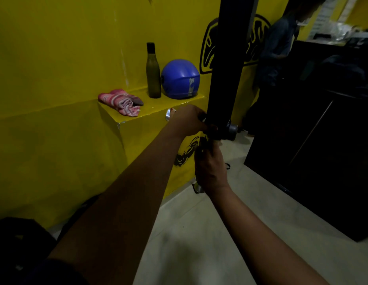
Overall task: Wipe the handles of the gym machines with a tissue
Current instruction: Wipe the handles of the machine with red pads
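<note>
Here, in the head view, we see both hands at the centre of the frame, beside a black post [230,58]; the left hand [189,120] is curled round an upper handle [168,116], whose silver end sticks out left of the knuckles; just below it, the right hand [210,167] grips a lower handle [197,188], its silver end showing under the wrist; a pale scrap [217,141] sits atop this hand, but we cannot tell whether it is the tissue; on a yellow shelf [154,112] at upper left lie a pink towel [121,101], a dark bottle [153,73] and a blue ball [180,79].
</note>
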A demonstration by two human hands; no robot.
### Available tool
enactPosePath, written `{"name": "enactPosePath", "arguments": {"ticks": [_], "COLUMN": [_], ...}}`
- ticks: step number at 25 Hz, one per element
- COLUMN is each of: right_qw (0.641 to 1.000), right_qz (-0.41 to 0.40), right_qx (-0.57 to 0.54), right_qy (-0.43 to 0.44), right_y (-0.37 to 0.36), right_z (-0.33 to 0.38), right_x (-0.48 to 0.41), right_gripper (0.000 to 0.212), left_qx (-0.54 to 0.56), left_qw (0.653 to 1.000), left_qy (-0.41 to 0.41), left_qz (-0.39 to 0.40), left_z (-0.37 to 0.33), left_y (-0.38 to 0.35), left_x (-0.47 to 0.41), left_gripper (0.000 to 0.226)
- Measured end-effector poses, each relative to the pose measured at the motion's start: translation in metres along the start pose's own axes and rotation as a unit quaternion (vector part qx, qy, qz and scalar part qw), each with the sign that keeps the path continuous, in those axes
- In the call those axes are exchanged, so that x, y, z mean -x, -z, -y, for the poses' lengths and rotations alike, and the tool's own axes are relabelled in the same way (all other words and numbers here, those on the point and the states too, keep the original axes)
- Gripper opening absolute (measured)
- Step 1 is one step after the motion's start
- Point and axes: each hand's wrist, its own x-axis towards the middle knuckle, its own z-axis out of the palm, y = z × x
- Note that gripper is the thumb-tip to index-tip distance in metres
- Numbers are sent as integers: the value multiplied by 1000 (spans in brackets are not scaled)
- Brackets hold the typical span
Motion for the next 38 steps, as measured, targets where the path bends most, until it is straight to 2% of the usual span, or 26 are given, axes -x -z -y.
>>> {"name": "enactPosePath", "arguments": {"ticks": [1, 2, 4, 5, 7, 10, 14, 16, 17, 18, 20, 21, 23, 24, 25, 27, 31, 33, 34, 35, 36, 37, 38], "right_qw": [1000, 999, 983, 970, 942, 867, 815, 767, 727, 672, 547, 512, 475, 466, 450, 411, 363, 322, 312, 315, 343, 385, 457], "right_qz": [8, 17, -14, -48, -109, -168, -144, -106, -90, -73, 20, 100, 251, 287, 323, 353, 353, 316, 278, 226, 158, 87, 15], "right_qx": [-8, -29, -124, -167, -204, -252, -304, -358, -415, -487, -619, -653, -681, -686, -695, -707, -768, -799, -799, -797, -786, -765, -721], "right_qy": [1, -19, -132, -173, -245, -395, -472, -522, -540, -554, -564, -549, -498, -479, -458, -454, -393, -396, -432, -463, -490, -508, -521], "right_y": [2, 7, 18, 22, 18, 10, 11, 7, 4, 3, 10, 14, 14, 10, 8, 2, 3, -1, -3, -3, -6, -3, -3], "right_z": [2, 1, 0, 1, 2, 7, 8, -1, -9, -19, -42, -53, -73, -80, -85, -90, -78, -75, -73, -69, -65, -56, -49], "right_x": [10, 19, 27, 25, 22, 8, 21, 16, 8, -4, -29, -39, -49, -51, -53, -59, -60, -47, -38, -31, -24, -16, -7], "right_gripper": [40, 36, 16, 10, 12, 15, 13, 7, 10, 18, 29, 32, 18, 21, 34, 45, 20, 19, 24, 23, 18, 15, 15], "left_qx": [0, 3, 12, 18, 30, 42, 34, 34, 37, 41, 47, 52, 63, 68, 74, 90, 94, 101, 101, 96, 89, 81, 73], "left_qw": [1000, 1000, 1000, 1000, 999, 999, 999, 999, 999, 999, 999, 999, 998, 998, 997, 996, 995, 995, 995, 995, 996, 997, 997], "left_qy": [3, 6, 10, 12, 13, 5, 6, 6, 8, 10, 8, 7, 11, 15, 19, 26, 25, 17, 15, 11, 7, 2, -1], "left_qz": [2, 1, -2, -2, -3, -7, -4, -3, 0, 3, -2, -6, -10, -12, -12, -7, -3, -5, -5, -4, -4, -2, 1], "left_z": [0, 2, 5, 6, 7, 9, 10, 10, 10, 11, 12, 12, 12, 12, 12, 11, 8, 8, 8, 7, 7, 7, 7], "left_y": [-1, -3, -6, -6, -8, -8, -8, -8, -9, -10, -10, -11, -11, -12, -12, -11, -9, -9, -8, -8, -7, -6, -5], "left_x": [-1, -3, -6, -7, -7, -6, -7, -8, -8, -9, -8, -9, -8, -8, -8, -7, -5, -4, -3, -3, -4, -4, -5], "left_gripper": [34, 34, 35, 36, 36, 34, 35, 34, 33, 32, 31, 32, 34, 34, 33, 33, 38, 39, 39, 40, 40, 41, 41]}}
